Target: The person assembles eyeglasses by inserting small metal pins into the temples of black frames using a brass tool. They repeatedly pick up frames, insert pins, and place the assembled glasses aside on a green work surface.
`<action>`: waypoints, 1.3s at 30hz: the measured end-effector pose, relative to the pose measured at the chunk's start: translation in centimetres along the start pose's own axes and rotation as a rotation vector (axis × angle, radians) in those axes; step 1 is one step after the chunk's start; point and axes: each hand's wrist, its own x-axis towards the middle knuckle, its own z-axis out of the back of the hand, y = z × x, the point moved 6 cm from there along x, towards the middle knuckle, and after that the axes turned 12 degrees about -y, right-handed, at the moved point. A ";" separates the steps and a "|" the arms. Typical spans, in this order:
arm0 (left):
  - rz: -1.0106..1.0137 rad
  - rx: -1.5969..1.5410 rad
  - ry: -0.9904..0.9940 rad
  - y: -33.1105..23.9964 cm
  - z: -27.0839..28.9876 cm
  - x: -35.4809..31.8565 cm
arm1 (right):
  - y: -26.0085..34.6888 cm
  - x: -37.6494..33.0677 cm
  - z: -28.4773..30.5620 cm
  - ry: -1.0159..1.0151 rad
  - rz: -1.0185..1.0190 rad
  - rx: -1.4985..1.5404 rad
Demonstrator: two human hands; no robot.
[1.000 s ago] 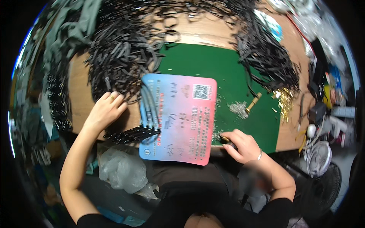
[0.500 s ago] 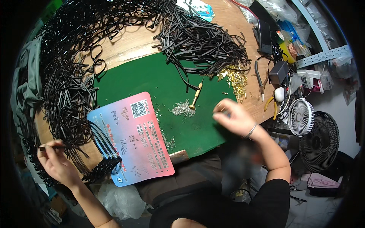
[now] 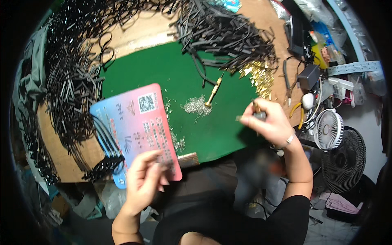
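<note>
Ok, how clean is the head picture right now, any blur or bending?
Head view: left hand and the lap below it are smeared; right hand is softer than the sharp green mat; table edges bow toward the dark fisheye rim; light is even, without harsh glare.

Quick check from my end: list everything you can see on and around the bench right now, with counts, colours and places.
Green mat: one, centre of bench.
Black straps: too many to count, heaped along left and top edges.
Pink-and-blue printed card: one, on mat's left side.
Brass hand tool: one, on mat.
Silver bits: small pile, beside brass tool.
Gold fittings: pile, mat's right edge.
Pliers: one, yellow handles, right of mat.
White fan: one, far right.
Black fan: one, lower right.
Left hand: raised over card's lower edge; grip unclear.
Right hand: grips a small tool.
</note>
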 end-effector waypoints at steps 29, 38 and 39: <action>0.504 -0.322 0.492 3.9 -3.3 -0.5 | 3.8 -1.8 -11.7 0.571 0.454 0.321; 0.237 -0.176 0.428 3.3 -3.1 -0.4 | 1.7 -2.0 -13.4 0.862 -0.198 0.567; 0.189 -0.125 0.411 3.3 -3.0 -0.6 | 1.5 -2.4 -13.6 0.881 -0.260 0.612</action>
